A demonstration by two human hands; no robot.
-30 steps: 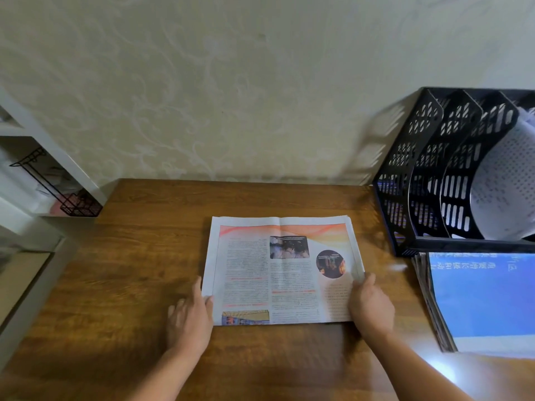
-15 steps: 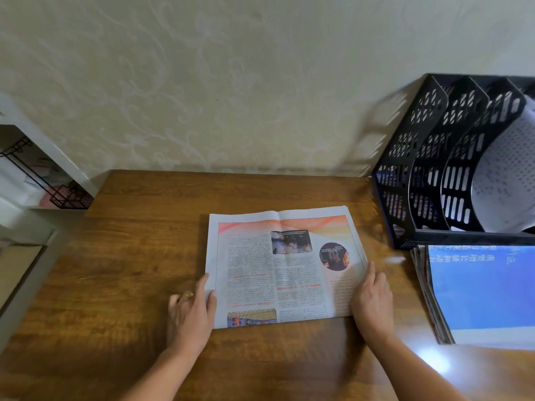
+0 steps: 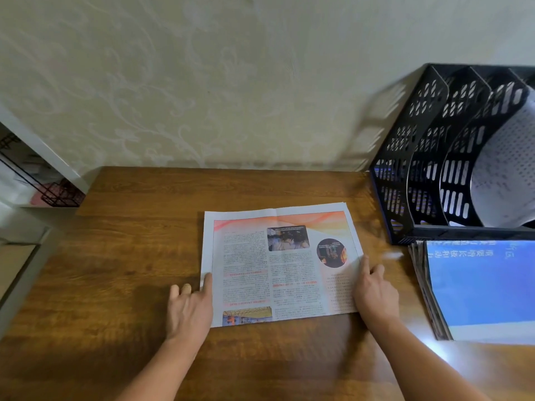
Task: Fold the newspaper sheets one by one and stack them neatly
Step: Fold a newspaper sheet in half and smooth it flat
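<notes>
Wooden desk (image 3: 115,256) carries the folded newspaper (image 3: 278,264) at its centre; my left hand (image 3: 189,309) and right hand (image 3: 375,293) press flat-fingered on its side edges. I'd square corners before creasing.

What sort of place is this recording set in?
Probably a home desk or study corner: a wooden desk against a patterned wall, a black file rack holding paper, and a stack of papers beside it.
</notes>
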